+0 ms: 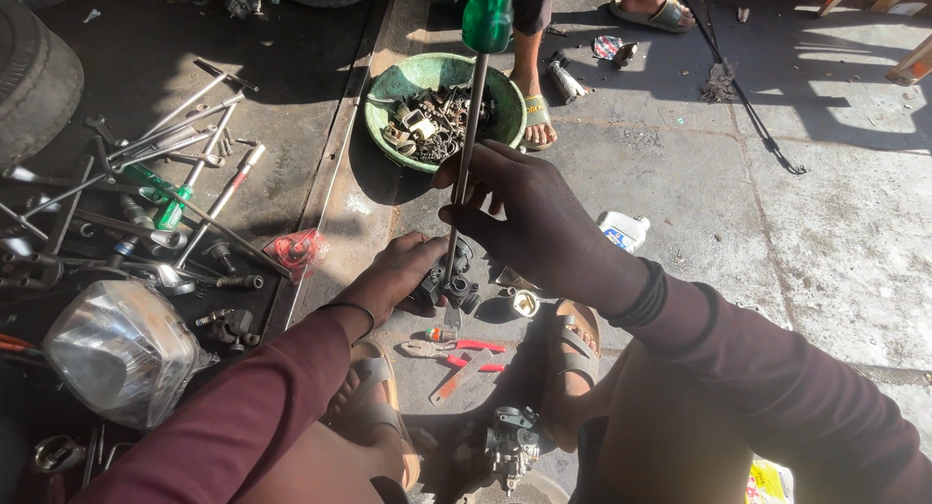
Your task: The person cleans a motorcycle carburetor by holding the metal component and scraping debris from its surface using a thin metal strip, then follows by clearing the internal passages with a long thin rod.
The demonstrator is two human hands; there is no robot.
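My left hand presses down on a small dark metal engine part resting on the concrete floor. My right hand pinches the thin steel shaft of a long screwdriver with a green handle. The screwdriver stands nearly upright, with its tip set into the part. A small round metal piece lies just right of the part. Red-handled pliers lie on the floor below my hands, between my sandalled feet.
A green bowl of bolts and scrap stands behind my hands, beside another person's sandalled foot. Spanners and rods litter the left. A headlamp sits near left, a carburettor at bottom, a white bottle to the right.
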